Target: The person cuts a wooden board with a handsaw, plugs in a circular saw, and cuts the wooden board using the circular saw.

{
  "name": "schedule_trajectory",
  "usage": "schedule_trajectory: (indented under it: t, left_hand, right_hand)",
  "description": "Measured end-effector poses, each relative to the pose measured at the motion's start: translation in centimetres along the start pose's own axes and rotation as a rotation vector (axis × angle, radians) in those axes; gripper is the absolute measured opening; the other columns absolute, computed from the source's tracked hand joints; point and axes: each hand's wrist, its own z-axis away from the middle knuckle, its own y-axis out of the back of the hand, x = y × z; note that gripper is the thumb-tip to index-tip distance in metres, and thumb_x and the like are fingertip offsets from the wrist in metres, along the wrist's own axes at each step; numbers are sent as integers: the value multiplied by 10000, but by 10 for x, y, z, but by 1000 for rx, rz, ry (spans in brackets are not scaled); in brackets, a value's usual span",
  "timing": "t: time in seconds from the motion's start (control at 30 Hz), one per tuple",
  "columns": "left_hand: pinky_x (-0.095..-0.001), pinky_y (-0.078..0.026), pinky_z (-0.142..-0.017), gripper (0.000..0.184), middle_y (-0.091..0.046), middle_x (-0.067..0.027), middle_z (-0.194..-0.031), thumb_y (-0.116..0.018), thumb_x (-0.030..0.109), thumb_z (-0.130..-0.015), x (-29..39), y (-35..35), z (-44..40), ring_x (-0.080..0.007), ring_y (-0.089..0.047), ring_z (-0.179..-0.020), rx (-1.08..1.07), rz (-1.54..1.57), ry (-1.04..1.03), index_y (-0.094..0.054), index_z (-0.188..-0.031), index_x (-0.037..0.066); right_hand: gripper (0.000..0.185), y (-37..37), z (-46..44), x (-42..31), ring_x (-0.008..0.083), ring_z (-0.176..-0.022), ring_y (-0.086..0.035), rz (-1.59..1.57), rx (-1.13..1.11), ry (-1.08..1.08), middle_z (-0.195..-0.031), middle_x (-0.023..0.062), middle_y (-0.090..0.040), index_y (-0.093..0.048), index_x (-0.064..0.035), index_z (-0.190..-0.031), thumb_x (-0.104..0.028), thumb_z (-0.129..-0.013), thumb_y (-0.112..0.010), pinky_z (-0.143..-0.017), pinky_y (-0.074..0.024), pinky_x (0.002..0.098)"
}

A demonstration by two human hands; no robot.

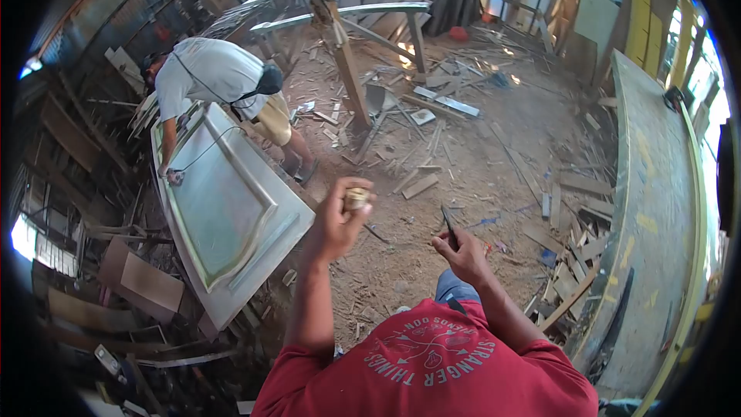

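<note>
My left hand (pixel 340 220) is raised in front of me, its fingers wrapped round a small, rounded, brass-coloured piece (pixel 356 199). What kind of piece this is cannot be made out. Lower and to the right, my right hand (pixel 465 259) grips a thin dark tool (pixel 449 220) whose narrow end points up and away from me. Its exact kind is unclear. The two hands are apart, both above the littered floor.
At left, a co-worker (pixel 220 69) bends over a pale panelled door (pixel 224 193), one hand on a small corded tool (pixel 175 177). A long workbench (pixel 656 208) runs along the right. Wood scraps (pixel 421 185) litter the floor around a wooden post (pixel 343 69).
</note>
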Motion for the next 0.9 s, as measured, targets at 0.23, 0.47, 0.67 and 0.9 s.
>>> schedule_trajectory:
  t: [0.23, 0.47, 0.67, 0.9]
  left_hand:
    - [-269, -561, -763, 592, -702, -101, -1202, -732, 162, -1041, -37, -24, -66, -110, -674, -957, -68, 54, -64, -487, -1572, 71]
    - [-284, -565, -855, 525, -700, -81, -1181, -806, 227, -1001, -97, 44, -210, -112, -665, -1060, 169, 82, 62, -606, -1433, 7]
    - [-273, -569, -909, 547, -688, -97, -1276, -800, 168, -997, -100, 136, -371, -129, -680, -1060, 657, -49, -145, -575, -1466, -3]
    - [-240, -546, -799, 417, -729, -52, -1139, -742, 138, -1036, -155, 234, -506, -85, -683, -985, 851, -50, -237, -609, -1391, -35]
  right_hand:
    - [515, -21, -111, -95, 116, -594, -403, 27, -164, 168, -644, 2, -423, -730, -36, -1236, -453, -945, -808, -569, -353, 351]
    - [409, -14, -290, -30, 105, -612, -436, 73, -81, 122, -640, -14, -452, -760, -27, -1165, -377, -956, -796, -563, -355, 344]
    - [380, -2, -429, 64, 254, -722, -640, 232, -115, 108, -770, 128, -667, -751, -49, -1164, -377, -971, -741, -702, -507, 407]
    - [309, -40, -532, 103, 354, -950, -723, 266, -170, 52, -1004, 196, -758, -741, -84, -1182, -341, -1062, -621, -851, -544, 436]
